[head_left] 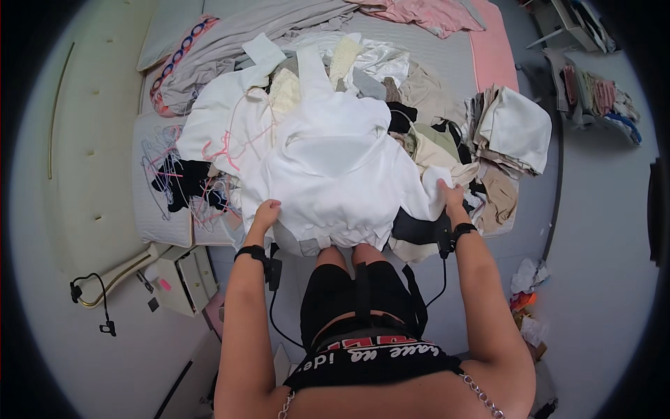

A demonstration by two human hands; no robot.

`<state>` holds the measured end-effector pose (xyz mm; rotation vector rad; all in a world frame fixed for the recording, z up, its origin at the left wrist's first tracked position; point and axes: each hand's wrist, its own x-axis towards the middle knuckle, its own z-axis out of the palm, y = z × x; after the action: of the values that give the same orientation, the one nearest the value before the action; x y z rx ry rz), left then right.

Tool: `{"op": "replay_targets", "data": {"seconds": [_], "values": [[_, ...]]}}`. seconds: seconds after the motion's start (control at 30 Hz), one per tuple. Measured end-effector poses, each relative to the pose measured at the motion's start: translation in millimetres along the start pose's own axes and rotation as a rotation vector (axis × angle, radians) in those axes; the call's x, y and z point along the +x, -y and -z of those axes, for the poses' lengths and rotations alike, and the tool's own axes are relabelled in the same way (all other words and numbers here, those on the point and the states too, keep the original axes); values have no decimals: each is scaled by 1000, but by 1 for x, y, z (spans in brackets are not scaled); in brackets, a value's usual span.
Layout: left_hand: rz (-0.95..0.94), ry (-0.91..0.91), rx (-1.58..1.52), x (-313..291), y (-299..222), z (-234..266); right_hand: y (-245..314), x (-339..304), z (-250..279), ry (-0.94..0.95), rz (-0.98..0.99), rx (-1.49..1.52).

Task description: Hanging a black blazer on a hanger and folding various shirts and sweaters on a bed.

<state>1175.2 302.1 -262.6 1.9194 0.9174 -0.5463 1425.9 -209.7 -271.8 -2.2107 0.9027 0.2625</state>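
A white hooded sweatshirt (pixel 335 192) lies spread on top of a heap of clothes, its hem toward me and its hood in the middle. My right hand (pixel 452 194) is closed on the cuff end of the sleeve at the right, pulling it out sideways. On the other side my left hand (pixel 267 211) pinches the white cloth near the left edge; whether that is sleeve or body cannot be made out. Beneath and beyond lie another white garment (pixel 216 129), cream lace pieces (pixel 285 89) and a beige garment (pixel 436 155).
Tangled wire hangers (pixel 157 157) and a black garment (pixel 185 183) lie at the left, pink hangers (pixel 225 151) nearer the heap. A folded stack (pixel 516 129) stands at the bed's right edge. A padded headboard (pixel 94 126) and a small cabinet (pixel 187 279) border the left.
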Motion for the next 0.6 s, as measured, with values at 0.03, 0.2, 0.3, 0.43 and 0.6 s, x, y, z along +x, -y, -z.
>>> {"op": "replay_targets", "data": {"seconds": [0.03, 0.2, 0.3, 0.43, 0.6], "values": [[44, -19, 15, -11, 13, 6, 10, -10, -4, 145, -40, -54], [86, -75, 95, -24, 37, 22, 29, -6, 15, 806, -432, 61], [154, -150, 183, -22, 42, 32, 35, -15, 48, 810, -223, 887], [236, -272, 275, -10, 69, 42, 25, -23, 86, 540, -208, 1113], [240, -240, 198, -9, 34, 39, 30, -33, 104, 192, -404, 1207]]}}
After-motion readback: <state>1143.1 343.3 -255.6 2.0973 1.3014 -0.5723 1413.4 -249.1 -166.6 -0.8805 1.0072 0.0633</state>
